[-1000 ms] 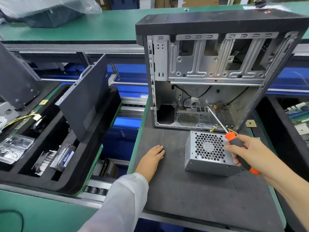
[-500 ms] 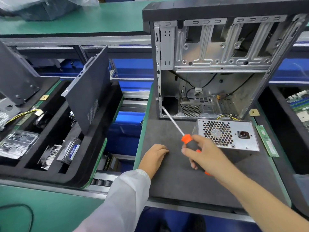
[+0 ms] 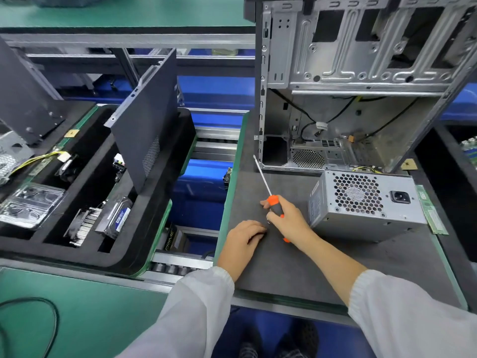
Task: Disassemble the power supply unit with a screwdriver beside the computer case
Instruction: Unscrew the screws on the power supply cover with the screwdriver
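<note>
The power supply unit [image 3: 366, 202] sits on the dark mat of the table [image 3: 284, 267], just in front of the open computer case [image 3: 348, 86] and to the right of both hands; its fan grille and power socket face the person. The right hand [image 3: 286, 219] is wrapped around the orange-and-black handle of the screwdriver [image 3: 268, 192], whose shaft slants up and away to the left, with the tip near the lower left corner of the case and well apart from the unit. The left hand [image 3: 242, 240] lies on the mat just beside the right one, fingers curled down; something small may be under the fingertips, perhaps a screw, but I cannot tell.

To my eye this is a pause between fasteners: the unit is out of the case, its cover looks closed, and the tool is not on any screw. The next move seems to call for swinging the tip over to a cover screw, seating it squarely, and steadying the box with the free left hand so it does not slide on the mat.

Off to the left, a black foam tray [image 3: 85, 202] holds removed parts and a leaning side panel [image 3: 144, 120].
</note>
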Action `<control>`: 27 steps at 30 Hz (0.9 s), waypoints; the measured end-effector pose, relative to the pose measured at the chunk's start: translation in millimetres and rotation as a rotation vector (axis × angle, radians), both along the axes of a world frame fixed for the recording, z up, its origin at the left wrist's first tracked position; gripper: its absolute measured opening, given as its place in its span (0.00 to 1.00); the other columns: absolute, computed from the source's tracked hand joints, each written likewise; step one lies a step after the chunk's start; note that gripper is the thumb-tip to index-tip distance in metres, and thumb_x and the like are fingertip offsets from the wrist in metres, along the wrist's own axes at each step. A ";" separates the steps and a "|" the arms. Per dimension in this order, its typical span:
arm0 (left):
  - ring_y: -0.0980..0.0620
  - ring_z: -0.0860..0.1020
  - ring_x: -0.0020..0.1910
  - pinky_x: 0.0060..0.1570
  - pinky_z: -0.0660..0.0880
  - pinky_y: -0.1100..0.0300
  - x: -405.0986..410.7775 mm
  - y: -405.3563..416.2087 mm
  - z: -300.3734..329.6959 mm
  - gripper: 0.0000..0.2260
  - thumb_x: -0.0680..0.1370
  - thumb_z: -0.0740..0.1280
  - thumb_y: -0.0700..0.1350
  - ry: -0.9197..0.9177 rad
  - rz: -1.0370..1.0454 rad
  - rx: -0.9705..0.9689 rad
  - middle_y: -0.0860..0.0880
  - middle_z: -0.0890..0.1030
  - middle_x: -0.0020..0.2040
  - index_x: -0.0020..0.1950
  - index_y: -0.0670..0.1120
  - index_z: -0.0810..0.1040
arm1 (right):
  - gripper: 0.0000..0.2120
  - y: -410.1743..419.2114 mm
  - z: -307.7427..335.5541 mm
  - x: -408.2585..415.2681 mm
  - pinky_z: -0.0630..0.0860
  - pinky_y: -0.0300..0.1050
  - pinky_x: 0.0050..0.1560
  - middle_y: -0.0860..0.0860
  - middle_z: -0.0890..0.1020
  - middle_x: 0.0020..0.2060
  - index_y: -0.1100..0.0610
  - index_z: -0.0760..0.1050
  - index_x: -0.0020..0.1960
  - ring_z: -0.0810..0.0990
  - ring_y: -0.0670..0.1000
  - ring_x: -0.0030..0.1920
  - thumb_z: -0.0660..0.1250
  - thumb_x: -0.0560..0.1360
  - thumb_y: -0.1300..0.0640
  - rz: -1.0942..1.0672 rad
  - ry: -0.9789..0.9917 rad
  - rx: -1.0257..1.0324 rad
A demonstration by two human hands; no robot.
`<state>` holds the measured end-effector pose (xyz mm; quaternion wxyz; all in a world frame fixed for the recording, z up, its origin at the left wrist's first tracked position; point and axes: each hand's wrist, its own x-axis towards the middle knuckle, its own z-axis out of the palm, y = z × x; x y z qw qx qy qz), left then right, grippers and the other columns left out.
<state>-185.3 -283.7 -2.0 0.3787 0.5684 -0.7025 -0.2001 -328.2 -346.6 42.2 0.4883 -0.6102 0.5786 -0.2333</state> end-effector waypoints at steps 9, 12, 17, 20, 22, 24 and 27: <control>0.57 0.80 0.49 0.55 0.75 0.66 0.5 10.3 3.3 0.07 0.74 0.71 0.33 0.143 0.024 0.081 0.49 0.83 0.49 0.49 0.42 0.83 | 0.07 3.7 -10.3 -4.0 0.76 0.58 0.60 0.45 0.85 0.44 0.47 0.75 0.44 0.81 0.51 0.51 0.61 0.72 0.58 0.130 -0.089 0.071; 0.56 0.80 0.49 0.55 0.76 0.63 0.2 16.6 1.9 0.07 0.74 0.71 0.33 0.157 0.021 0.098 0.49 0.83 0.48 0.49 0.41 0.83 | 0.05 9.9 -14.0 -4.6 0.76 0.56 0.60 0.48 0.85 0.42 0.51 0.76 0.45 0.82 0.51 0.49 0.62 0.73 0.58 0.112 -0.136 0.075; 0.58 0.80 0.49 0.54 0.76 0.62 2.7 26.4 -1.2 0.08 0.73 0.72 0.33 0.180 -0.007 0.105 0.51 0.83 0.48 0.49 0.43 0.83 | 0.04 26.2 -19.2 -7.4 0.78 0.46 0.55 0.49 0.85 0.41 0.55 0.77 0.45 0.84 0.48 0.46 0.63 0.74 0.61 0.043 -0.238 0.100; 0.59 0.79 0.50 0.54 0.75 0.64 3.5 29.0 -0.7 0.10 0.73 0.71 0.33 0.185 -0.025 0.101 0.53 0.82 0.48 0.49 0.46 0.83 | 0.04 32.0 -21.1 -9.0 0.78 0.46 0.55 0.50 0.85 0.42 0.57 0.77 0.45 0.84 0.49 0.46 0.64 0.75 0.63 -0.020 -0.278 0.116; 0.59 0.79 0.51 0.54 0.75 0.64 3.9 28.2 -0.4 0.10 0.73 0.71 0.33 0.182 -0.028 0.095 0.54 0.82 0.49 0.50 0.46 0.82 | 0.05 32.9 -20.3 -8.5 0.79 0.45 0.56 0.50 0.85 0.41 0.58 0.76 0.46 0.85 0.49 0.47 0.62 0.76 0.64 -0.048 -0.307 0.120; 0.59 0.78 0.51 0.54 0.76 0.63 3.6 27.2 -0.3 0.09 0.73 0.72 0.33 0.181 -0.021 0.083 0.53 0.80 0.50 0.49 0.44 0.82 | 0.06 33.8 -19.0 -8.1 0.79 0.42 0.55 0.51 0.86 0.42 0.59 0.75 0.47 0.84 0.48 0.49 0.60 0.76 0.66 -0.063 -0.332 0.102; 0.59 0.77 0.51 0.54 0.76 0.64 3.3 27.3 -0.5 0.08 0.73 0.73 0.33 0.187 -0.018 0.065 0.52 0.78 0.51 0.49 0.42 0.81 | 0.08 35.3 -18.5 -9.4 0.77 0.41 0.56 0.52 0.86 0.45 0.59 0.75 0.47 0.84 0.47 0.51 0.60 0.76 0.68 -0.059 -0.311 0.062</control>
